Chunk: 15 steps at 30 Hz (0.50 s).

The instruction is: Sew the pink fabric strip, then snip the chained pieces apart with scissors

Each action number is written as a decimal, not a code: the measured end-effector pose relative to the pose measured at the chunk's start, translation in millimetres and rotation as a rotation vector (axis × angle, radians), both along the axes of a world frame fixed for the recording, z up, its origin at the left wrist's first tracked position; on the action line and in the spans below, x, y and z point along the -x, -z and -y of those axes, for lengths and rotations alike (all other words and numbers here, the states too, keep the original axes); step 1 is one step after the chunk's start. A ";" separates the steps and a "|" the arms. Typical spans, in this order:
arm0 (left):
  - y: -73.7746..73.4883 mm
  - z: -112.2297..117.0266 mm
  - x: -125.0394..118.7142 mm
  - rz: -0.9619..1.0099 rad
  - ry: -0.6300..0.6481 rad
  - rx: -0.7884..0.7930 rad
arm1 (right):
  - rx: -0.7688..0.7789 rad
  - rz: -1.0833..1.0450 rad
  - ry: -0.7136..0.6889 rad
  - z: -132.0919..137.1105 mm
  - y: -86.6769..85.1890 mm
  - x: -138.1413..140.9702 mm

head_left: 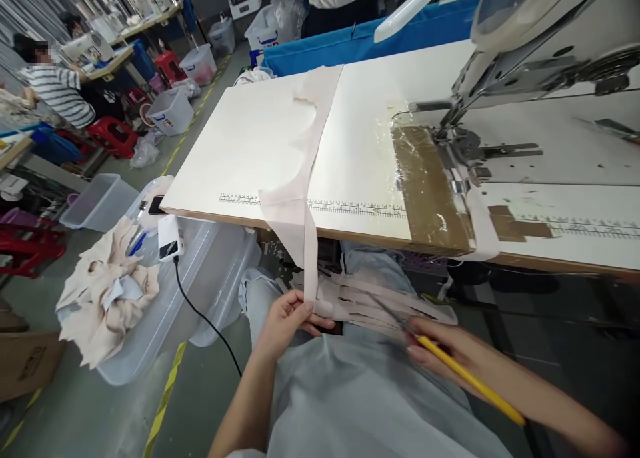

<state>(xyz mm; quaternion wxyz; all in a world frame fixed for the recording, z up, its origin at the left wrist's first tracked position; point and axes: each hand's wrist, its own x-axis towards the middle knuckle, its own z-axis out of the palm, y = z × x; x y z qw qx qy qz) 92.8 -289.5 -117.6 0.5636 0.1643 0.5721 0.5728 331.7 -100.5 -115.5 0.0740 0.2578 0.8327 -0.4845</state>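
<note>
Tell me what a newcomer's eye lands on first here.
The pale pink fabric strip, draped over the front edge of the white table and hanging down to the left hand, which pinches its end at lap level. Next, the right hand beside it gripping a yellow-handled tool, and the sewing machine on the table at upper right.

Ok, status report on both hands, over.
Left hand pinches fabric strip hanging off table. Right hand grips yellow tool over lap strips. Sewing machine sits apart.

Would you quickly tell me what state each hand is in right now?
Left hand: closed, pinching the fabric strip.
Right hand: closed, holding a yellow tool.
</note>
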 end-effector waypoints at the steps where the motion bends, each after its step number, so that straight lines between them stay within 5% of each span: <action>1: -0.3 0.3 -2.8 0.010 -0.018 0.005 | 0.059 0.014 -0.097 1.9 -2.0 15.1; 9: 1.6 0.9 -3.6 0.041 -0.083 0.056 | 0.019 0.144 -0.458 -11.0 -16.8 82.4; 15: -1.1 -1.1 -2.5 0.066 -0.080 0.058 | -0.154 0.056 -0.442 -8.5 -20.1 92.0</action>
